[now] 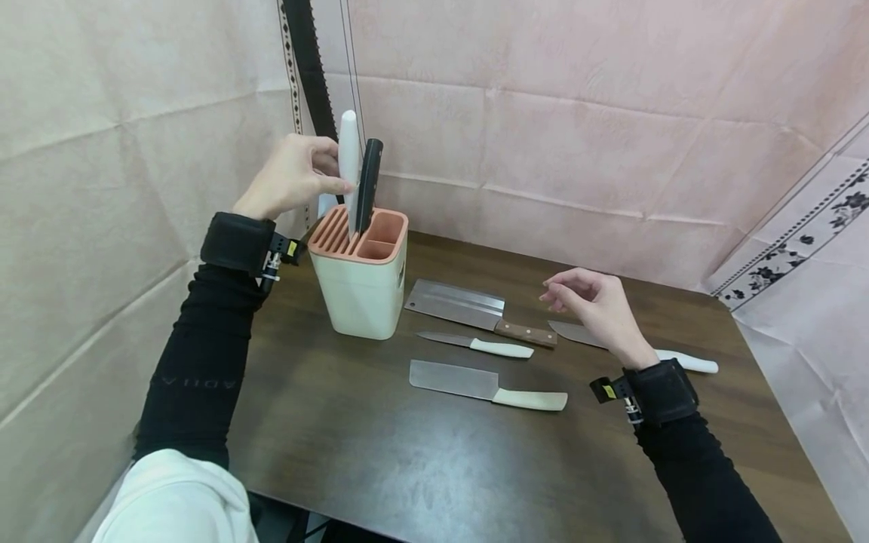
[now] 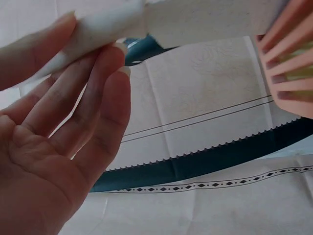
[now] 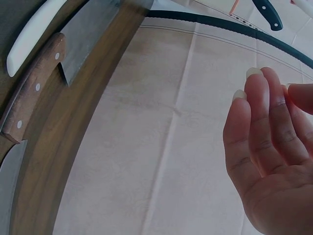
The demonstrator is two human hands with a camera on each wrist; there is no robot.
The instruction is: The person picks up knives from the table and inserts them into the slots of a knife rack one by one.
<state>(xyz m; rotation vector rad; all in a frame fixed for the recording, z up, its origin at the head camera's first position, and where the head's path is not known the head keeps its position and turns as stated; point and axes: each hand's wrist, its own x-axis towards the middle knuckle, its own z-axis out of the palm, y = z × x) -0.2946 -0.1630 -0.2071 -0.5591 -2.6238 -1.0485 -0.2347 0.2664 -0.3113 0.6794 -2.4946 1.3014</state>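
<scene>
My left hand [image 1: 290, 175] pinches the white handle of a knife [image 1: 348, 147] between thumb and fingers. That knife stands upright, its blade reaching down into a slot of the cream knife holder [image 1: 358, 298] with a pink slotted top. Close beside it, a black-handled knife [image 1: 370, 177] stands in the same holder. In the left wrist view the handle [image 2: 107, 22] lies along my fingertips. My right hand [image 1: 597, 305] hovers over a white-handled knife [image 1: 689, 362] at the right, fingers loosely bent and holding nothing; it covers the middle of that knife.
On the wooden table [image 1: 326, 437] lie a wooden-handled cleaver [image 1: 462, 305], a small white-handled knife [image 1: 498, 348] and a white-handled cleaver [image 1: 468, 381]. A cloth-covered wall [image 1: 577, 151] rises behind the table, and another [image 1: 102, 188] stands close to my left arm.
</scene>
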